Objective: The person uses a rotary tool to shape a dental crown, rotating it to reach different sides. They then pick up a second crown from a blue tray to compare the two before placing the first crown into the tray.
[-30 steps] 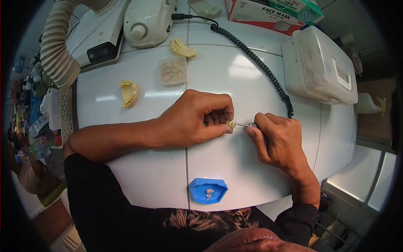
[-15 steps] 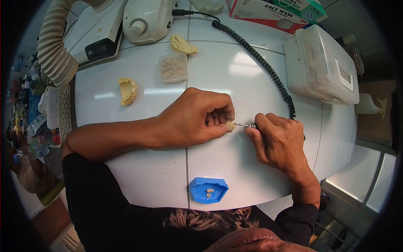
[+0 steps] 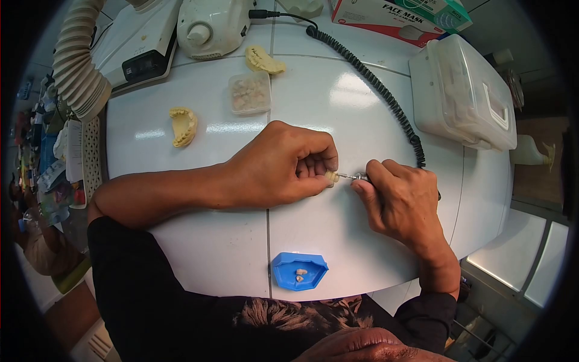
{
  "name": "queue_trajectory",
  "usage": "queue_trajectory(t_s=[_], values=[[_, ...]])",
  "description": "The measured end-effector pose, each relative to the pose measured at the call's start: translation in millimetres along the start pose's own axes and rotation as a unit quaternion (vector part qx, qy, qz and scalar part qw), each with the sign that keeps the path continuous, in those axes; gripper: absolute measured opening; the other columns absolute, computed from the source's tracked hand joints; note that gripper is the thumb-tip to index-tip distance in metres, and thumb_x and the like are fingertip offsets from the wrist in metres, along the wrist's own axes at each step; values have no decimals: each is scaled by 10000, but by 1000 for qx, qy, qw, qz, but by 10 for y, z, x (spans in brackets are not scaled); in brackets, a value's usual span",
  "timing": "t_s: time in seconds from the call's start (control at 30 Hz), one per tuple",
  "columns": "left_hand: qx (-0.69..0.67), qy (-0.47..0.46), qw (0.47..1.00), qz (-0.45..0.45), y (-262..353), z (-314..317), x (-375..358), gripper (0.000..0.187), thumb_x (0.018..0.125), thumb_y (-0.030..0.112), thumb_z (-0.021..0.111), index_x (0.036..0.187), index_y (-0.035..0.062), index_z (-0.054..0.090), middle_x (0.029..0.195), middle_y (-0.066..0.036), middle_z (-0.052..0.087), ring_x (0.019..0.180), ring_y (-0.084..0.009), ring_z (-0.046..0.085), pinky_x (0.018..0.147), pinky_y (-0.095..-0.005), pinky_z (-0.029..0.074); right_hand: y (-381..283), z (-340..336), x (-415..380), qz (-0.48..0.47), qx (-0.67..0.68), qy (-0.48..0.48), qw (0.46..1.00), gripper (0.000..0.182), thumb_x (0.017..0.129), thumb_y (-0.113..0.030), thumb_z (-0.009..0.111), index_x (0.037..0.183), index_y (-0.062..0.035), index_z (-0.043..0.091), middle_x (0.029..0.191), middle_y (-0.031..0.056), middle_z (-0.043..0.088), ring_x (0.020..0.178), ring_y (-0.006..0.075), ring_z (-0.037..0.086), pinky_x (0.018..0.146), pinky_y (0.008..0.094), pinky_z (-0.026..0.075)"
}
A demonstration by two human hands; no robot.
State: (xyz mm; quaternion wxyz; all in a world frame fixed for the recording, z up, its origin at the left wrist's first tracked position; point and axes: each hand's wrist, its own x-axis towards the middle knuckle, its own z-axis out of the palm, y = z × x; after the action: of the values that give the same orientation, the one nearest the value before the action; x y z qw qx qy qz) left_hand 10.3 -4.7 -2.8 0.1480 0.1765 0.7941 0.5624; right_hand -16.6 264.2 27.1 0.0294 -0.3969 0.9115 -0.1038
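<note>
Between the thumb and fingers of my left hand (image 3: 283, 166) is a small yellowish dental piece (image 3: 330, 177), mostly covered by the fingertips. My right hand (image 3: 401, 196) is wrapped round a dental handpiece (image 3: 360, 177), whose body is largely hidden in the grip. The thin metal bur (image 3: 345, 176) points left and its tip meets the dental piece, or comes very close to it. Below the hands, a blue tray (image 3: 283, 282) holds a few small tooth-coloured pieces (image 3: 300, 274).
Farther back stand two yellow dental casts (image 3: 183, 127) (image 3: 264, 61), a clear box of small pieces (image 3: 249, 93) and a white control unit (image 3: 211, 30). A coiled black cord (image 3: 374, 84) runs to my right hand. A ribbed hose (image 3: 81, 60) hangs left; a lidded case (image 3: 464, 90) stands right.
Both hands hold nearly the same pose over the table. The view has shifted very slightly; I see nothing picked up or let go.
</note>
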Motion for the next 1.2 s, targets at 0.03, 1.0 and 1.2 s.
queue_trajectory(t_s=[0.03,1.0,1.2], values=[[1,-1,1000,1,-3,2,0,155,925,53,847,1039,-4,760,910,-53,774,808,-107,738,690,-258,586,-4,6,-6,9,-5,0,1000,378,1035,-389,771,825,-105,635,638,52,560,516,281,612,501,424,451],[29,-65,996,-53,133,-90,118,152,926,67,831,1016,-32,758,815,-61,735,738,-115,692,698,-281,591,-45,-38,-5,-18,-47,-22,999,356,1027,-417,782,856,-124,671,679,42,582,558,269,645,547,410,495],[32,-73,995,-58,151,-92,127,159,930,75,830,1021,-34,760,831,-68,743,755,-124,697,712,-291,592,-63,-45,3,-7,-44,-27,999,359,1036,-424,771,856,-128,677,675,44,589,549,272,646,544,414,495]])
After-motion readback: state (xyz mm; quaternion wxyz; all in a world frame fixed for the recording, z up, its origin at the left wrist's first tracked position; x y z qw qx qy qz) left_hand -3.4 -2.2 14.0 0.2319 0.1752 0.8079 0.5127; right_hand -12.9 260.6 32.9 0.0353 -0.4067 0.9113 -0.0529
